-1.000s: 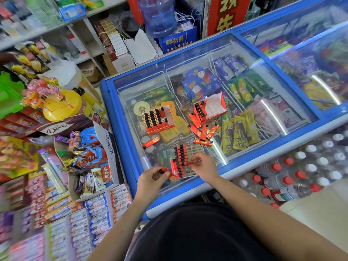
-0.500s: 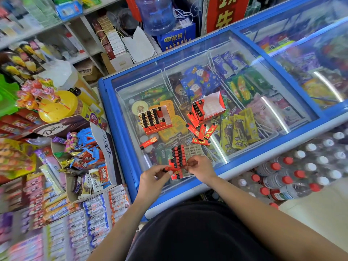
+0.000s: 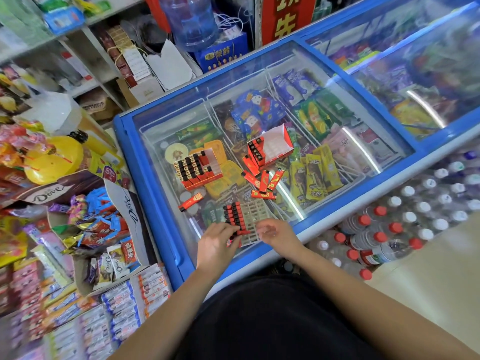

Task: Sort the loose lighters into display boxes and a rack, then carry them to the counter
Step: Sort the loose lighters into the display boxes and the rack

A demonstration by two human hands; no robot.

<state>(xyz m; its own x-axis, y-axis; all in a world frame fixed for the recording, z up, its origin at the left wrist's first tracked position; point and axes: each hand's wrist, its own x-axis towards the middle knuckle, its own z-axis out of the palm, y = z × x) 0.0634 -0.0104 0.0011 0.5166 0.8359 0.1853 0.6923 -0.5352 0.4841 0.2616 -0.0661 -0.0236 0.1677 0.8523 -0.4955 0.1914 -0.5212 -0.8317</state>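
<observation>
"Dove" on the chocolate display box (image 3: 130, 206), twice

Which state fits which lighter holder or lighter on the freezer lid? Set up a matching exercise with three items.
Things:
1. clear rack
2. left display box
3. single lighter

States:
A. lying loose on the glass, left of the rack
B. only its left columns filled, both hands at its near edge
C. mostly full, a few slots empty on its right

Pairs: 1-B, 2-C, 3-A

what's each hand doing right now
Left hand: closed on red lighters by the clear rack.
Right hand: open, empty.
</observation>
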